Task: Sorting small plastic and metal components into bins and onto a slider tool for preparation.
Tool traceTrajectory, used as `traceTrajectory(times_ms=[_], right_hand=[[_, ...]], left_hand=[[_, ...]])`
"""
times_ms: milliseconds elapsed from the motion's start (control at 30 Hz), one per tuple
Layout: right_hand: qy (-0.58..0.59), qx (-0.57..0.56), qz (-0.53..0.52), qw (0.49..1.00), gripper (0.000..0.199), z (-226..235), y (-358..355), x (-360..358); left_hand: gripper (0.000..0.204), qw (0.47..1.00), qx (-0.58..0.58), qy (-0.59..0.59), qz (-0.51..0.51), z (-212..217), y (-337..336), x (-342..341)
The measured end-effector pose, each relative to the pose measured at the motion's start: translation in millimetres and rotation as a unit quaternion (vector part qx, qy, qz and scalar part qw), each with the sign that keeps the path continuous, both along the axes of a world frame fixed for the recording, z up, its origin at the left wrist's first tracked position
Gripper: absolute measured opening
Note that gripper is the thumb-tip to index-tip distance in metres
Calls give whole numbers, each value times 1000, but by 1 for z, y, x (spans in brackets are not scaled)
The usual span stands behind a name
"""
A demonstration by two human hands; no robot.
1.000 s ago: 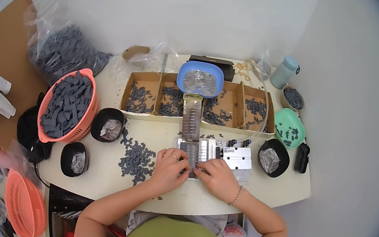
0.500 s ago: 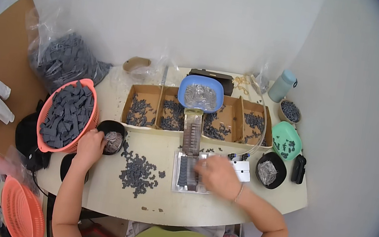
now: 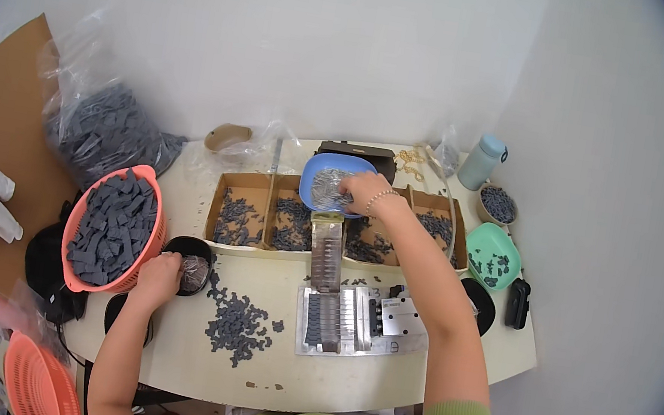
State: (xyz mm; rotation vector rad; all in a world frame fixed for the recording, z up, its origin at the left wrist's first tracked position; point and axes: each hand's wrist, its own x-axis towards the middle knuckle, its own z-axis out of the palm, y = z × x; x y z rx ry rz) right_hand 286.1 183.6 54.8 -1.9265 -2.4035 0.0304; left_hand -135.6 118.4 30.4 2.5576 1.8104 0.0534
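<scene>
My right hand (image 3: 364, 192) reaches into a blue tray (image 3: 355, 162) of thin silvery metal pieces (image 3: 326, 187), fingers bent together, the tips hidden among them. My left hand (image 3: 159, 276) is closed beside a black bowl (image 3: 188, 246) that also holds thin silvery pieces (image 3: 193, 272); what its fingers hold, if anything, does not show. Between my arms stands a metal fixture (image 3: 357, 320) with a row of dark grey parts along its left side. A clear ribbed chute (image 3: 327, 255) runs from below the blue tray down to the fixture.
Small grey parts (image 3: 238, 326) lie heaped left of the fixture. A divided cardboard box (image 3: 253, 182) stands behind it. At the left is a coral basket (image 3: 160, 215) of grey strips; at the right are a green tray (image 3: 510, 237), another black bowl (image 3: 481, 305) and a bottle (image 3: 480, 166).
My right hand has left the fixture and moved up and away into the blue tray. The left hand stays by the black bowl. The whole view has shifted slightly.
</scene>
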Motion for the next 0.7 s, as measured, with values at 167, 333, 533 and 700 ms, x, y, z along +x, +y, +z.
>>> traceTrajectory(times_ms=[167,333,533,700], right_hand=[[-5,-29,0,1000,13,0,1,4],[-9,53,30,998,16,-3,-5,8],[2,72,-6,997,17,-2,-12,4],[11,99,-27,995,15,-5,-17,7]], left_hand=[[9,999,-32,-14,-5,11,-1,5],[10,1000,-19,17,-17,4,2,5],[12,999,-11,33,-5,-1,4,5],[9,999,-5,30,-22,4,0,9]])
